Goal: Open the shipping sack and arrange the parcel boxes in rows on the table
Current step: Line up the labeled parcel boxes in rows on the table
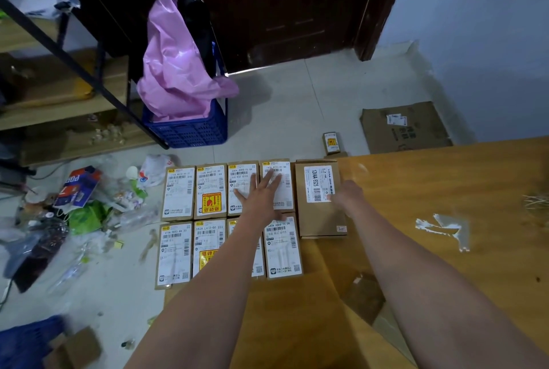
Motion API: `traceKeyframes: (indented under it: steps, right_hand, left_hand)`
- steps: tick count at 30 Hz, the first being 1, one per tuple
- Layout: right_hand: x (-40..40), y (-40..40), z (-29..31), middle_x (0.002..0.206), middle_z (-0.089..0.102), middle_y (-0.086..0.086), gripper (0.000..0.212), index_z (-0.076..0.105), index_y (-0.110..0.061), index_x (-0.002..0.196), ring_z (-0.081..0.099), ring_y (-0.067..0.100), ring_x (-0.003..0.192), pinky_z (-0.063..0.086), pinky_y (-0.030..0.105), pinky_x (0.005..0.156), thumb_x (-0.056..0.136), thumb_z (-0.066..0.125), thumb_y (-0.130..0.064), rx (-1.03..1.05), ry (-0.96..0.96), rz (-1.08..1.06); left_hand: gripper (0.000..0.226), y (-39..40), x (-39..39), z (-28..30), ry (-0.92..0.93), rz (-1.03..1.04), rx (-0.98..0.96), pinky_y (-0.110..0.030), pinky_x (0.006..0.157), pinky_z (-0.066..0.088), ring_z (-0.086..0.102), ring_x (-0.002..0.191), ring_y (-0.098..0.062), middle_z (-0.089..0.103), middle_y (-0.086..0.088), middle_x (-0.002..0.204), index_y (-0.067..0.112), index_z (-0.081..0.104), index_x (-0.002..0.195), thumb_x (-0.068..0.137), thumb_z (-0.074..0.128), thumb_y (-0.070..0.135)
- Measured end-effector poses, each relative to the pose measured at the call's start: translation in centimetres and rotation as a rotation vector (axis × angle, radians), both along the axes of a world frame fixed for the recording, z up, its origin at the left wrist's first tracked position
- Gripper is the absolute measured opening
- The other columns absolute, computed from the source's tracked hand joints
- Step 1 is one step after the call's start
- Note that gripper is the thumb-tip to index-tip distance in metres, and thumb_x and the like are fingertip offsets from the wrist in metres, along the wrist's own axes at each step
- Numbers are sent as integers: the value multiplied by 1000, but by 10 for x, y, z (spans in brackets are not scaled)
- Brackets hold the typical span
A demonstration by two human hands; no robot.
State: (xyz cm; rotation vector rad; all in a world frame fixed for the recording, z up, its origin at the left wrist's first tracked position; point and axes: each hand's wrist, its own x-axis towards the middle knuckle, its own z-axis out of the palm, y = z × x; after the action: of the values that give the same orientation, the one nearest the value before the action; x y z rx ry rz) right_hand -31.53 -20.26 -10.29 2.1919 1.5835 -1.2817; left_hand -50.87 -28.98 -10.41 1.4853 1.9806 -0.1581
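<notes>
Parcel boxes lie in two rows at the bench edge. The left hand presses flat, fingers spread wide, on the far row; the right hand grips a larger box.

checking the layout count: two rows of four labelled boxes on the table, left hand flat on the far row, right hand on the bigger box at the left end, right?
Not quite. In the head view the right hand touches the bigger box at the right end of the far row, not the left. The left hand does lie flat across the far row.
</notes>
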Motion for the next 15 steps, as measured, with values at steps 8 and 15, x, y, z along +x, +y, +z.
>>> traceKeyframes:
  steps: [8, 15]
  right_hand:
    - [-7, 2, -3, 127, 62, 14, 40, 53, -3, 123, 61, 29, 113, 44, 28, 69, 90, 69, -20, 5, -8, 30]
    - [-11, 1, -5, 131, 60, 14, 36, 52, -4, 127, 60, 30, 116, 45, 28, 72, 94, 62, -15, -22, -14, 47]
  left_hand:
    - [120, 0, -2, 0, -9, -10, -12, -79, 107, 1, -16, 151, -27, -10, 14, 164, 35, 2, 156, 70, 84, 40]
    - [115, -2, -4, 3, -15, -24, 29, -75, 109, 2, -13, 151, -30, -8, 12, 164, 36, 6, 156, 71, 81, 49]
